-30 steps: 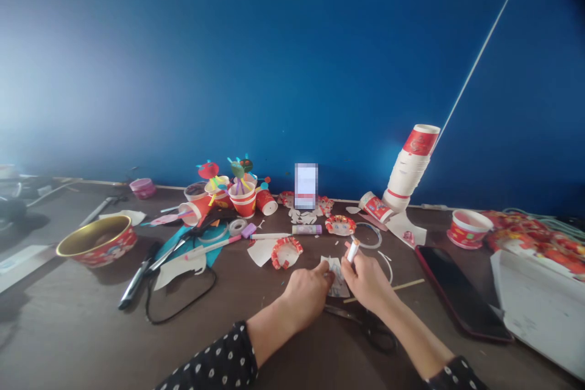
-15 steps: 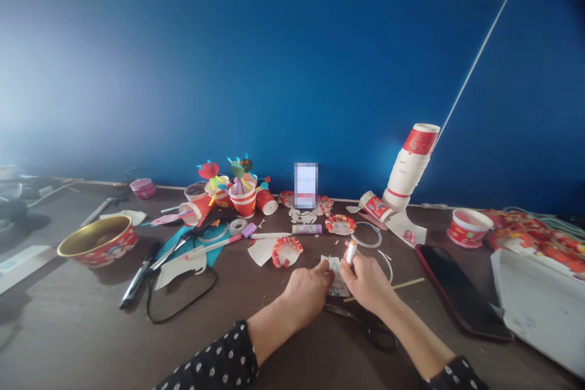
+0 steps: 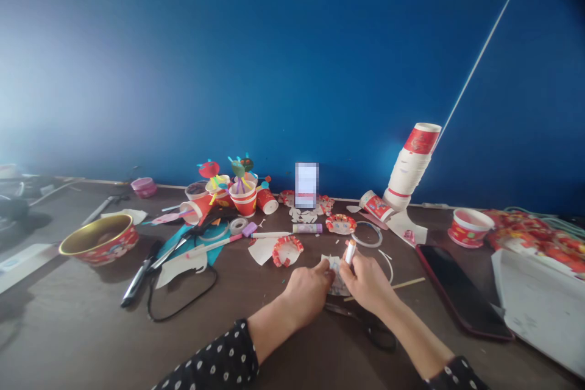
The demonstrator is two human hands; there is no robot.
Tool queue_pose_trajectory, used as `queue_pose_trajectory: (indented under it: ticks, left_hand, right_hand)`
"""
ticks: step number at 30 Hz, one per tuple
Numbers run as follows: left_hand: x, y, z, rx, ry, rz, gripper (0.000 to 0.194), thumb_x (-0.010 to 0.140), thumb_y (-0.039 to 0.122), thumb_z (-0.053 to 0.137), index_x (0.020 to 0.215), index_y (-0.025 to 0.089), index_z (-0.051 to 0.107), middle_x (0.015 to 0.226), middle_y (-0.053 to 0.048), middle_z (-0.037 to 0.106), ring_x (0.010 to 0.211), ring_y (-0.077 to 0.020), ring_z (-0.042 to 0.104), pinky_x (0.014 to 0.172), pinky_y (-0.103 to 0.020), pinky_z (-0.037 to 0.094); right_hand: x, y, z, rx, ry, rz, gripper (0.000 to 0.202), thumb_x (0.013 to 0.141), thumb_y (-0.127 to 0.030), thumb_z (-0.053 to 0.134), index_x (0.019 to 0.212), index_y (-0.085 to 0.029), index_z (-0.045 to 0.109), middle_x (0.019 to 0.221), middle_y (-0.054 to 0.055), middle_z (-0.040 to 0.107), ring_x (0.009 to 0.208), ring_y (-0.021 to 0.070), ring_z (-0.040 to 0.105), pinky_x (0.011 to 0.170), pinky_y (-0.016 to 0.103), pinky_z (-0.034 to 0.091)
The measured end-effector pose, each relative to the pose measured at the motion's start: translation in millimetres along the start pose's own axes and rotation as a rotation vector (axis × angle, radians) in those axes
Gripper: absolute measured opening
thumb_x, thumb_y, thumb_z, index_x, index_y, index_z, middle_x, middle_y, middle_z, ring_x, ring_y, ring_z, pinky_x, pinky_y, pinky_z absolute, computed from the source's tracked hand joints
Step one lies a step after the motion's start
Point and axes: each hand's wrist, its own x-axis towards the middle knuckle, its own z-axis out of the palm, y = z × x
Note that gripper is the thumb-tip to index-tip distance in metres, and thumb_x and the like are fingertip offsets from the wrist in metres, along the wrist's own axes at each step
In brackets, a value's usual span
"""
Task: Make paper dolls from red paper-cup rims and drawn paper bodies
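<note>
Head view, lower centre of the frame: my right hand [image 3: 365, 283] grips a glue stick [image 3: 350, 251] upright, tip up — my left hand [image 3: 307, 292] pinches a paper scrap [image 3: 337, 271] flat on the table [image 3: 82, 329]. Scissors [image 3: 370, 329] lie just under my right wrist; a phone [image 3: 459, 292] sits at right.

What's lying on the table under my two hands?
A small white paper piece shows between the left hand and right hand, which holds a glue stick. Black scissors lie under the right wrist. The hands cover the rest of the paper.
</note>
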Motion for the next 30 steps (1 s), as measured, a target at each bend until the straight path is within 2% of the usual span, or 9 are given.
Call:
queue_pose_trajectory:
  ticks: [13, 23, 30]
  left_hand:
    - [-0.7, 0.5, -4.2, -0.001, -0.039, -0.003, 0.024, 0.077, 0.014, 0.038, 0.095, 0.019, 0.051, 0.097, -0.006, 0.051, 0.063, -0.0166, 0.06, 0.051, -0.025, 0.047]
    - [-0.9, 0.7, -3.1, 0.002, -0.058, 0.004, 0.026, 0.076, 0.013, 0.037, 0.097, 0.018, 0.051, 0.098, -0.008, 0.05, 0.065, -0.0177, 0.06, 0.053, -0.028, 0.048]
    - [-0.9, 0.1, -2.2, 0.01, -0.038, 0.005, 0.023, 0.078, 0.015, 0.036, 0.095, 0.019, 0.051, 0.097, -0.006, 0.051, 0.064, -0.0178, 0.06, 0.05, -0.027, 0.047]
  right_hand:
    - [-0.5, -0.3, 3.6, 0.015, 0.007, 0.007, 0.027, 0.082, -0.028, 0.032, 0.078, -0.014, 0.055, 0.064, 0.007, 0.064, 0.062, 0.0194, 0.061, 0.054, 0.025, 0.035]
    - [-1.0, -1.1, 1.7, 0.008, -0.021, -0.01, 0.025, 0.082, -0.025, 0.033, 0.074, -0.015, 0.054, 0.059, 0.006, 0.062, 0.059, 0.0182, 0.061, 0.052, 0.024, 0.033]
    - [-0.4, -0.7, 2.3, -0.01, -0.026, -0.005, 0.024, 0.081, -0.025, 0.034, 0.075, -0.015, 0.054, 0.058, 0.005, 0.062, 0.057, 0.0179, 0.06, 0.051, 0.024, 0.032]
